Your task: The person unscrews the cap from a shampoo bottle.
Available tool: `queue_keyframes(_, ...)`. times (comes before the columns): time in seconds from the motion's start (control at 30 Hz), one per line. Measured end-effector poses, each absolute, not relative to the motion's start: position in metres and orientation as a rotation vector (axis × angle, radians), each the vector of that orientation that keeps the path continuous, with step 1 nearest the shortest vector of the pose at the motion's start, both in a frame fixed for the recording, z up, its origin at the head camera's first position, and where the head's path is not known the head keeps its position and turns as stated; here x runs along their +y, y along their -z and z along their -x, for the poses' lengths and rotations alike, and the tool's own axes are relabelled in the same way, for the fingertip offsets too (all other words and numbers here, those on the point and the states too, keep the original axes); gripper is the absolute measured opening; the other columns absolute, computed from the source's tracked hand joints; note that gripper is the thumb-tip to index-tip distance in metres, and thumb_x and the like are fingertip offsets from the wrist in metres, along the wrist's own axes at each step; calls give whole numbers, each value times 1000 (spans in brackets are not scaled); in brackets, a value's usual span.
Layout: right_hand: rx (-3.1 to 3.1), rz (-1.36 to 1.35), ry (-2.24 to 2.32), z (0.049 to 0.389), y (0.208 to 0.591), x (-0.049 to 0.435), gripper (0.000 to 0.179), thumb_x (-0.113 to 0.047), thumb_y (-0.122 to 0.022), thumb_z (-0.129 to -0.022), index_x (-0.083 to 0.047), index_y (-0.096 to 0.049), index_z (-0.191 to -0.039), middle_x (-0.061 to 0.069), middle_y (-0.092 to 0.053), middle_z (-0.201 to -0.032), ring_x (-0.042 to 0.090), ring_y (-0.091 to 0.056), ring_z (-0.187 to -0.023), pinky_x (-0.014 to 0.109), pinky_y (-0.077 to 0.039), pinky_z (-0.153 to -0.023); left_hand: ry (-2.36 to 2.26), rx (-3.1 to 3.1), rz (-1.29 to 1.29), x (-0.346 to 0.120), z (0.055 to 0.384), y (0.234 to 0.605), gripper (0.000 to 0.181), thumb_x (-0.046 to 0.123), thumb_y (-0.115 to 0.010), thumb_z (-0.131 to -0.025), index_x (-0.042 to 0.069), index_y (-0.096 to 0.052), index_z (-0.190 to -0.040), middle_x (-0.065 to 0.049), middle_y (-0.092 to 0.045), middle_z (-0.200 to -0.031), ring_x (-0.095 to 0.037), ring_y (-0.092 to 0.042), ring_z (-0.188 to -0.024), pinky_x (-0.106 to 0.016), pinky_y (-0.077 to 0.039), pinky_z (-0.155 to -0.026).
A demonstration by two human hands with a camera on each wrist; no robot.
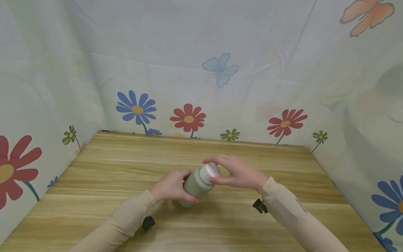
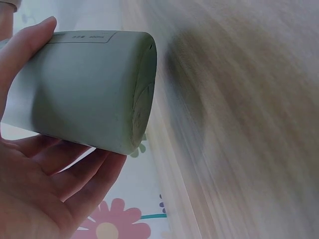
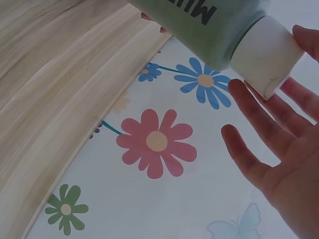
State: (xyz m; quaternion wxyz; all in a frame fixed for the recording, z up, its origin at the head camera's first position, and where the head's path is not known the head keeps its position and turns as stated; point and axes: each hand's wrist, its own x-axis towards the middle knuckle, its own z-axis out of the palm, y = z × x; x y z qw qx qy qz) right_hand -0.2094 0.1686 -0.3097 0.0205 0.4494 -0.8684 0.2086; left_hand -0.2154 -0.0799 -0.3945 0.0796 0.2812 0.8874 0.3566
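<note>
A pale green bottle [image 1: 196, 184] with a white cap [image 1: 210, 172] is held tilted above the table, its cap end toward the upper right. My left hand [image 1: 171, 186] grips the bottle's body, thumb on one side and fingers on the other. In the left wrist view the bottle's base [image 2: 144, 94] hangs off the wood, with a shadow beneath. With thumb and fingers, my right hand [image 1: 237, 172] holds the white cap. Dark lettering shows on the bottle [image 3: 197, 10] in the right wrist view, partly cut off by the frame.
The wood-grain table [image 1: 132, 161] reaches back to a white cloth backdrop [image 1: 163, 77] printed with flowers and butterflies. The cloth also rises along both sides. A dark clip [image 1: 260, 206] sits at the right wrist, another dark piece [image 1: 148, 223] at the left.
</note>
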Motion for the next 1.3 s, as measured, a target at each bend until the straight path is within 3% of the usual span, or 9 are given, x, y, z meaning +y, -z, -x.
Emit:
queue_keyframes(0.4,-2566,-1600,-658,212,309,167,44,-13,-68,-87,-14,-55,-129,-2,-57,-129,13,-56,-118,34,-50,-98,-1063,2661,-874,-82,218,396,66,46,-87,-63,15,-59,-114,2,-68,-106,-11,-62,-91,-35,-53,-80)
queue_keyframes(0.63,-2703,-1425,-694,207,309,164,55,-36,-70,-88,-18,-50,-136,-2,-56,-134,13,-55,-120,36,-50,-97,-1062,2665,-869,-83,215,395,66,45,-87,-63,16,-59,-114,3,-68,-105,-11,-62,-90,-35,-52,-79)
queue_keyframes(0.87,-2768,-1253,-569,205,308,158,53,-46,-68,-87,-19,-55,-131,-2,-63,-125,10,-62,-104,29,-55,-83,-1051,2682,-849,-83,214,394,64,45,-87,-63,17,-59,-113,4,-67,-103,-10,-62,-89,-34,-52,-79)
queue_keyframes(1.3,-2724,-1386,-467,206,304,154,42,-27,-70,-85,-18,-59,-125,-4,-64,-118,9,-62,-95,27,-54,-82,-1076,2666,-860,-87,215,397,65,45,-87,-63,16,-59,-113,2,-68,-104,-11,-62,-89,-34,-52,-78)
